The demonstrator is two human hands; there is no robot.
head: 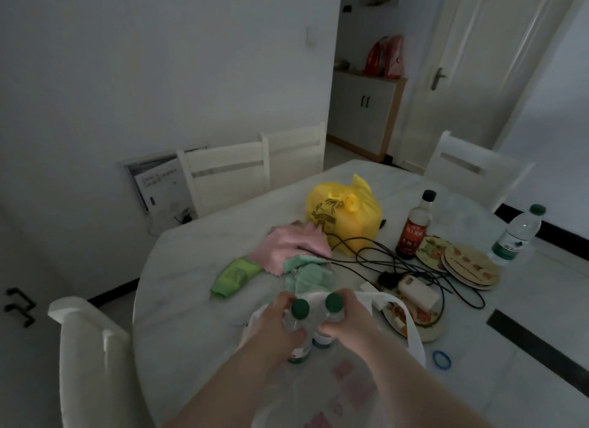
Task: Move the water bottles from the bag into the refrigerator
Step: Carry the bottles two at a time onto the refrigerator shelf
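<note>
Two bottles (314,316) stand in the bag (411,325) (on the table (191,316)).

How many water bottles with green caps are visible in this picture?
3. One in the left hand at, one in the right hand at, both over the bag; one at the table's right edge. More may be hidden inside.

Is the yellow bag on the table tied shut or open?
Tied shut: the yellow bag has its handles knotted on top.

Both bare forearms reaching forward from the lower edge, converging toward the middle, left hand (276,324) curling its fingers (283,300) closed around what it is gripping, right hand (345,317) doing likewise, knuckles up, thumbs nearly meeting.
</note>
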